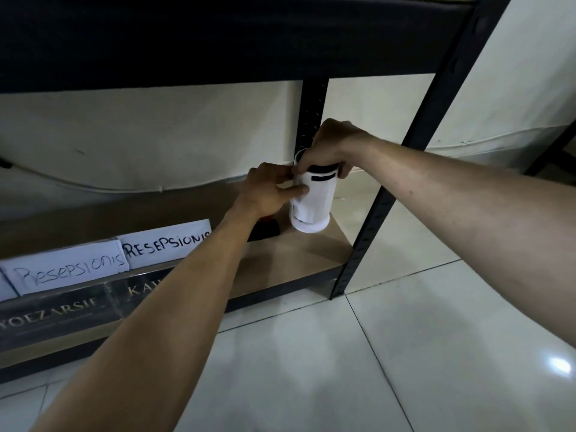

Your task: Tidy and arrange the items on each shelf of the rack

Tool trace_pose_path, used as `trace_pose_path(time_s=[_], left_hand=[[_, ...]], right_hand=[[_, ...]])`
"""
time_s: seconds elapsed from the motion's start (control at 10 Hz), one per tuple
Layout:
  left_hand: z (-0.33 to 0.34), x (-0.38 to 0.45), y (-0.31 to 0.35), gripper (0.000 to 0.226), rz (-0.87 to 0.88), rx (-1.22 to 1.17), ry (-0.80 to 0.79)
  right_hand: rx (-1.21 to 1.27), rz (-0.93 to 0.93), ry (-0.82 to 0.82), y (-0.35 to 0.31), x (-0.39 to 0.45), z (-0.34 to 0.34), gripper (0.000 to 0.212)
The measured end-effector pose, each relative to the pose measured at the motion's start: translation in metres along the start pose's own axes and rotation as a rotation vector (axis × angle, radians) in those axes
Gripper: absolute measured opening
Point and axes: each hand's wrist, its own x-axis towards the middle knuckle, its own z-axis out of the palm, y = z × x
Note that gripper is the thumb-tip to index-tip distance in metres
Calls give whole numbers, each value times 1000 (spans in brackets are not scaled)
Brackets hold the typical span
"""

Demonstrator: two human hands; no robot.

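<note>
While steadying it upright for placement, right hand (324, 148) grips white cylindrical plastic device (311, 204) from above, left hand (271, 188) pinches its side, small black object (265, 230) beneath left wrist.

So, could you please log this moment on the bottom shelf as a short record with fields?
place: bottom wooden shelf of the black metal rack
item handled: white cylindrical device, upright near the shelf's right end
left hand: fingers pinch the device's upper side
right hand: grips its black-trimmed top from above
nearby: handwritten RESEPSIONIS cards, dark nameplates in front, small black object beside the device
</note>
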Motion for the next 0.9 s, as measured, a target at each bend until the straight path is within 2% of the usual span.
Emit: trace_pose_path(time_s=[0.4,0.8,0.9], left_hand=[[3,-2,2,50,2,12,9],[-9,-9,8,38,32,119,-46],[-24,-9,1,41,10,60,73]], right_hand=[[0,-17,-49,-1,-1,1,77],[31,-96,-4,6,-2,5,78],[-10,-195,98,0,-1,10,98]])
